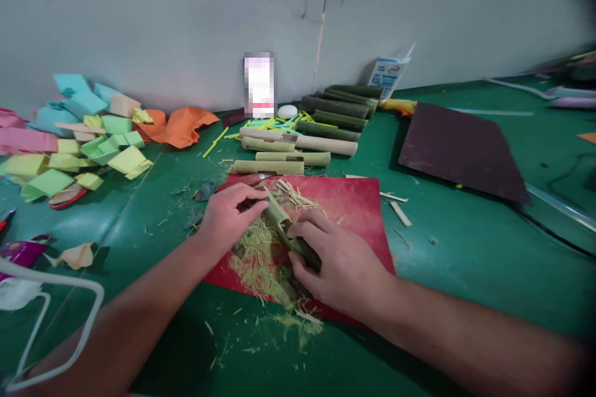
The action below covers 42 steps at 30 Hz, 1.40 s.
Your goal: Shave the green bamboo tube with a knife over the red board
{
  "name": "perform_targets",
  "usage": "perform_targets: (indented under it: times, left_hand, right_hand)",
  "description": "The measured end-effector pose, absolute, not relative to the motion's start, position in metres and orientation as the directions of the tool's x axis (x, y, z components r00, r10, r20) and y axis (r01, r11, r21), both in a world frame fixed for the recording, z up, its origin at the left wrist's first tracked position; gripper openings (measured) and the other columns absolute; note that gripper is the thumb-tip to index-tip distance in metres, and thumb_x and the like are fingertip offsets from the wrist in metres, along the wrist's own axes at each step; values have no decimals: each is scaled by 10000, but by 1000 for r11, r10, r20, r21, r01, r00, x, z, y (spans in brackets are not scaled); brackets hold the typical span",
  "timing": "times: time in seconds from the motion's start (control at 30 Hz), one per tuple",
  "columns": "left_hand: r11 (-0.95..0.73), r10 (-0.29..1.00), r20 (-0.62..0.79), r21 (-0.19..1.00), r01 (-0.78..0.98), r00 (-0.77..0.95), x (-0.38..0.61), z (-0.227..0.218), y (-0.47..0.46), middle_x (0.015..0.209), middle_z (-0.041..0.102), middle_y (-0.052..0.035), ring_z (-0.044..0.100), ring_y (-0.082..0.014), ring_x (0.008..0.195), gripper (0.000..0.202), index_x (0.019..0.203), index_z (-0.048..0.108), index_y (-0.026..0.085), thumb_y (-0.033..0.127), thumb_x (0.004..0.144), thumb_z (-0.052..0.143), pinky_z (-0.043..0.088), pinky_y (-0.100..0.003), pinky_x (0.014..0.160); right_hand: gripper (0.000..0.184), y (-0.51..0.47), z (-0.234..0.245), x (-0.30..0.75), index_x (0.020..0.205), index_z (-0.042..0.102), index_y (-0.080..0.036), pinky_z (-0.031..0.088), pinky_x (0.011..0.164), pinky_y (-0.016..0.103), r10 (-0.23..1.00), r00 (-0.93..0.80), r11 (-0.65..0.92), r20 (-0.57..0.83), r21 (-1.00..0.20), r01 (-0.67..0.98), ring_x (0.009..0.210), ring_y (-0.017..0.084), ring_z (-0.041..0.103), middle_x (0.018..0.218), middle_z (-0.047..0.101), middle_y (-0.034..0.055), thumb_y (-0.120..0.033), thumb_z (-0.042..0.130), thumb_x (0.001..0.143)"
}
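A green bamboo tube (277,214) with a notch cut in its side lies slantwise over a red sheet (358,211). My right hand (342,257) wraps around its near end, fingers curled over the top and thumb below. At the far end, my left hand (230,214) pinches the tube's edge between thumb and forefinger. Pale shavings and dust (256,260) are heaped beneath the tube. Just beyond my left hand lies a tool with a reddish-brown handle (246,180), partly hidden by my fingers.
Several cut bamboo tubes (293,159) lie behind the red sheet. A phone (259,84) leans against the wall near a drink carton (388,76). Coloured folded papers (102,136) pile at the left. A dark board (459,152) rests at the right. A white wire frame (88,288) stands front left.
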<state>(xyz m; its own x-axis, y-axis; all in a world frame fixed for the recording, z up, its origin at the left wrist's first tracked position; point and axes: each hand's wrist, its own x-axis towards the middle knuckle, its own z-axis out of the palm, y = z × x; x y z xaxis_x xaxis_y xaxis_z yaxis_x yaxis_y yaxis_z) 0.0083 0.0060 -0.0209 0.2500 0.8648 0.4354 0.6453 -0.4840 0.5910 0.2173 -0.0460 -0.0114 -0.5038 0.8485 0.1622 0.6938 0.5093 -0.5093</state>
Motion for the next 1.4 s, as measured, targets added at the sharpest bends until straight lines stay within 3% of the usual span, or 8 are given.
perform_targets:
  times: [0.57, 0.87, 1.03, 1.4]
  left_hand:
    - [-566, 818, 451, 521, 638, 357, 8, -17, 10, 832, 647, -39, 604, -135, 778, 107, 878, 675, 177, 197, 825, 584, 495, -272, 738]
    - [-683, 731, 385, 413, 603, 564, 17, -10, -3, 803, 603, -47, 568, -142, 767, 158, 874, 637, 157, 194, 884, 483, 468, -272, 718]
    - [-684, 725, 424, 357, 636, 543, 16, -12, 0, 831, 586, -59, 558, -149, 792, 165, 868, 619, 147, 188, 889, 461, 459, -282, 748]
    - [-706, 707, 374, 343, 619, 600, 15, -9, 0, 787, 552, -48, 522, -149, 754, 168, 841, 602, 146, 178, 889, 444, 429, -277, 710]
  right_hand:
    - [188, -45, -12, 217, 969, 549, -185, 487, 710, 343, 846, -499, 515, 189, -532, 672, 851, 191, 562, 1030, 537, 80, -226, 483, 797]
    - [108, -46, -14, 215, 868, 542, -170, 482, 725, 335, 831, -515, 536, 211, -553, 638, 834, 179, 541, 958, 533, 81, -155, 478, 783]
    - [104, -46, -14, 215, 854, 544, -178, 477, 706, 321, 823, -515, 553, 238, -544, 631, 829, 173, 545, 944, 535, 77, -145, 468, 792]
    - [102, -48, -12, 213, 850, 543, -179, 461, 650, 297, 827, -523, 546, 206, -516, 660, 788, 164, 537, 934, 524, 70, -143, 470, 787]
